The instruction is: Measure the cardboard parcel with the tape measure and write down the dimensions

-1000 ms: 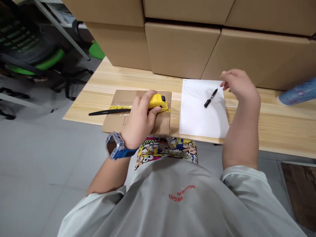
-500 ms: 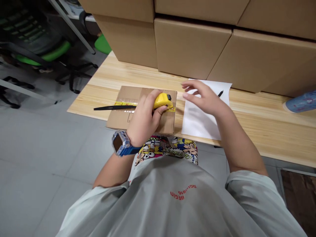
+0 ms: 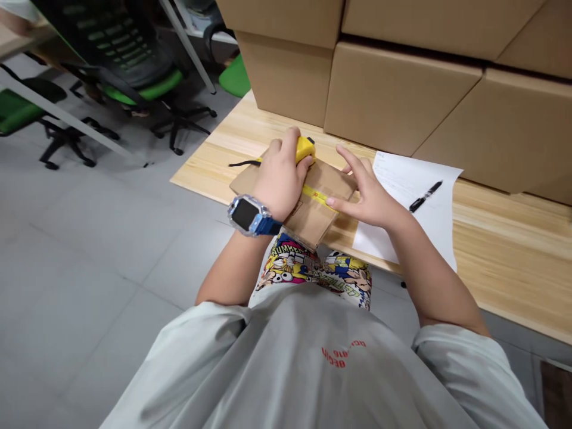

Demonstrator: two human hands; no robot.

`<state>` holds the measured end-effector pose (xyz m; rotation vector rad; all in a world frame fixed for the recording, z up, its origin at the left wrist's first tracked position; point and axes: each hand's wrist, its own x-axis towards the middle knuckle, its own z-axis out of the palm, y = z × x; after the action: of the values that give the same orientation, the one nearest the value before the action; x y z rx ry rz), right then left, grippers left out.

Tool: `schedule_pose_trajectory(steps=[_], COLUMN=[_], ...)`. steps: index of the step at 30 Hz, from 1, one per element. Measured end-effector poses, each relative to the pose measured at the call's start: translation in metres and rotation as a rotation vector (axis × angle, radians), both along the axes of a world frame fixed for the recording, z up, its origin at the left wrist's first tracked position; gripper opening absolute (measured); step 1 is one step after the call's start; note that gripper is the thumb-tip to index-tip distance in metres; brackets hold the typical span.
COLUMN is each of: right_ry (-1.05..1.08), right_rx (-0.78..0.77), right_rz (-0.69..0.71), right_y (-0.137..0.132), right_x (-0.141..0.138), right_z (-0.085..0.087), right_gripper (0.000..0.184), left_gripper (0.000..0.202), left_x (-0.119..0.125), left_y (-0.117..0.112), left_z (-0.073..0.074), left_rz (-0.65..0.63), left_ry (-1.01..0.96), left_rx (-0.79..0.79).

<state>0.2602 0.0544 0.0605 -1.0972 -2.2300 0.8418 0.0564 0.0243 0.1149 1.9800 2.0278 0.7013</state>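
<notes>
- My left hand (image 3: 279,182) is closed around the tape measure (image 3: 305,149), with my fingers wrapped over its yellow case and only the top of the case showing past them.
- The tape measure sits on the far part of the cardboard (image 3: 328,185), near its edge, and I can't tell whether the case is touching the card or held just above it.
- A black strip (image 3: 242,162) sticks out past my left hand, lying beyond the card's far-left edge.
- The yellow blade (image 3: 318,198) runs out of the case and slants across the card towards my right hand.
- My right hand (image 3: 369,199) is open, its fingers spread wide and holding nothing closed. My fingertips (image 3: 331,202) rest on the card at the end of the blade, and they touch or nearly touch the blade itself.
- The card sits at a slant on the table (image 3: 513,238), with its near corner poking past the front edge.
- Just right of it lies a paper sheet (image 3: 417,185), partly under my right hand's wrist side, with a black pen (image 3: 425,196) on top.
- Cardboard boxes (image 3: 397,98) line the table's far side.
</notes>
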Motion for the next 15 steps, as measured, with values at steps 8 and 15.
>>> schedule_pose_trajectory(steps=[8,15], right_ry=[-0.008,-0.025], right_rx=[-0.068,-0.119], right_rz=[0.112,0.069], right_y=[-0.003,0.001], right_x=[-0.007,-0.009], right_z=[0.006,0.004], right_gripper=[0.105,0.108], left_gripper=[0.042,0.042], left_x=[0.011,0.024], left_y=[0.008,0.018], left_z=[0.016,0.022], left_rz=[-0.100,-0.029], left_ry=[0.075,0.213], left_rx=[-0.105,-0.146])
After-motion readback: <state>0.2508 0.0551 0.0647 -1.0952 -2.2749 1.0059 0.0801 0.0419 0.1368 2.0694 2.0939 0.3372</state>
